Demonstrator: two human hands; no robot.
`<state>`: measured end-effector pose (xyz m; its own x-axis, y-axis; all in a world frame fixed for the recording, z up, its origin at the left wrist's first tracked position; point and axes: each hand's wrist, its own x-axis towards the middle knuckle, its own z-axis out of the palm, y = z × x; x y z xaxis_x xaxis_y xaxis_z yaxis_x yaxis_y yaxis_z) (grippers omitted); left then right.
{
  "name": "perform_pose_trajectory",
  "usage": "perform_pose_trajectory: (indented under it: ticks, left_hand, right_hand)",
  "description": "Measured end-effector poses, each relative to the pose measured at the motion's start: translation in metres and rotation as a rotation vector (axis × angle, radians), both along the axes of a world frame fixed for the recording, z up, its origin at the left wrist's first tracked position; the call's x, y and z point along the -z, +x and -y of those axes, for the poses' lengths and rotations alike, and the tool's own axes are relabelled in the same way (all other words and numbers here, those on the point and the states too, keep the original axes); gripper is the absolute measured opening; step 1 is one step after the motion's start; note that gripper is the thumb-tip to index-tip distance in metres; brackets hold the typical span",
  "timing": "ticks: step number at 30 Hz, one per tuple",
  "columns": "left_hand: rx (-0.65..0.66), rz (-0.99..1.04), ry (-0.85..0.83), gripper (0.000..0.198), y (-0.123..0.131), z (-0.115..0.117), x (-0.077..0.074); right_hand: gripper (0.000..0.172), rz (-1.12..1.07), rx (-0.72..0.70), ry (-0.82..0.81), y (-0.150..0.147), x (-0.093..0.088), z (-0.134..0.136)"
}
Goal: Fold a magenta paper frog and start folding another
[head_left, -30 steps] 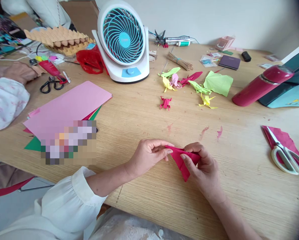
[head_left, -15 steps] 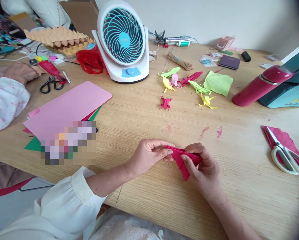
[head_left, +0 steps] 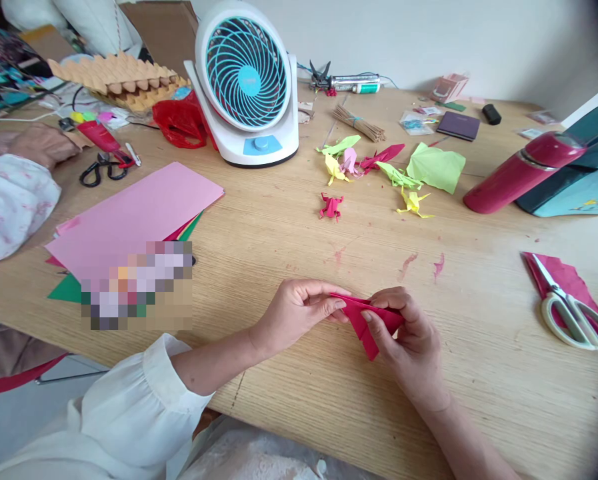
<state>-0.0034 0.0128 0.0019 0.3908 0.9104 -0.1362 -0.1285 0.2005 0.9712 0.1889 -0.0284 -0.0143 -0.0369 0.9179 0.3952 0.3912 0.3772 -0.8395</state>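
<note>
Folded red paper [head_left: 369, 342]: left end partly covered by the left fingers [head_left: 331, 306], right portion by the right fingers [head_left: 403, 300]; its reverse we could not see. Pink sheets [head_left: 143, 210]: near end lost under a pixelated patch [head_left: 137, 283]; what lay beneath, we could not tell. Red sheet [head_left: 571, 273]: partly masked by the scissors [head_left: 559, 292]. Teal bag [head_left: 571, 197]: cut by the right edge and, we noted, part-screened by the red flask [head_left: 523, 172]. Fan [head_left: 249, 81]: hub lettering too small for us. Sleeve [head_left: 13, 207]: cut by the left edge. Heap [head_left: 9, 67], upper left: blurred, contents unidentified.
</note>
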Motion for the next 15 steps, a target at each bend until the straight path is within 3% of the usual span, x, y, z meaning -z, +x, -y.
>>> perform_pose_trajectory:
  ticks: [15]
  left_hand:
    - [0.011, 0.049, 0.008, 0.017, -0.0005, 0.0001, -0.0003]
  right_hand:
    - [0.014, -0.005, -0.016, 0.011, -0.0006, -0.0025, 0.0001]
